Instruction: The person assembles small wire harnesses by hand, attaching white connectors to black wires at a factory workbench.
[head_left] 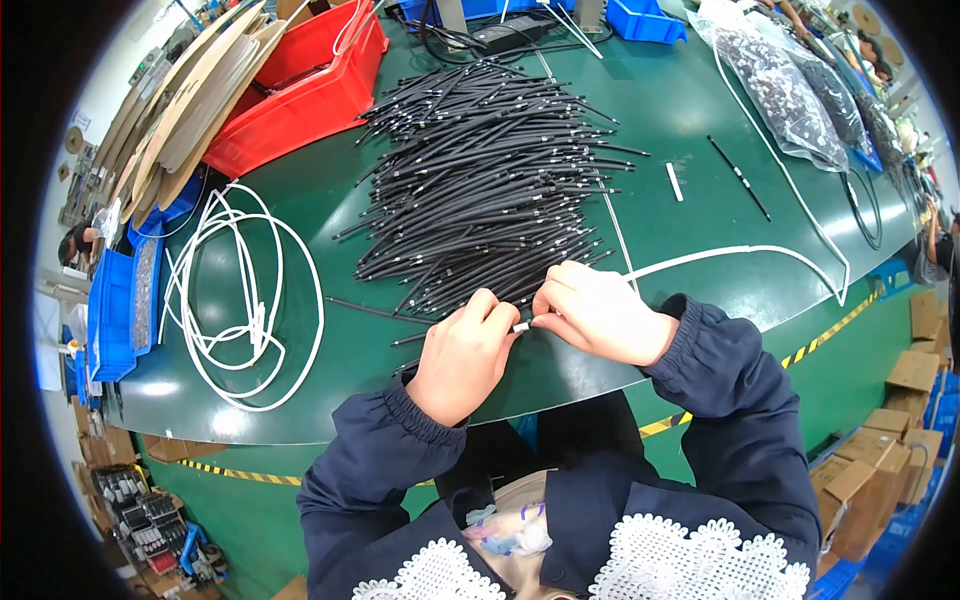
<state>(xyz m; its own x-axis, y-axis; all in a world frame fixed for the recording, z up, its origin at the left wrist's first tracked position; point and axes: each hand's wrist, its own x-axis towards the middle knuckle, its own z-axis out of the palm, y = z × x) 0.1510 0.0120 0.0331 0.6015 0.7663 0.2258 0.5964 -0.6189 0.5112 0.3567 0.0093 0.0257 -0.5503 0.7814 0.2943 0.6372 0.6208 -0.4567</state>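
Observation:
Above the near edge of the green table my two hands meet, fingertips almost touching. My left hand (465,355) is closed in a pinch, and a thin black cable (375,310) runs into it from the left. A short white sleeve-like piece (520,327) shows between the fingertips of both hands. My right hand (598,315) is also closed, thumb and forefinger pressed together. A white tube (725,251) leads from behind it to the right; its near end is hidden by the fingers. Just beyond my hands lies a big pile of black cables (480,180) with white marks.
A loose coil of white tube (310,300) lies at left, beside blue bins (110,315) and a red bin (290,125). At right are a single black cable (740,178), a white strip (674,182) and plastic bags of small parts (775,90). Cardboard boxes (875,450) stand on the floor.

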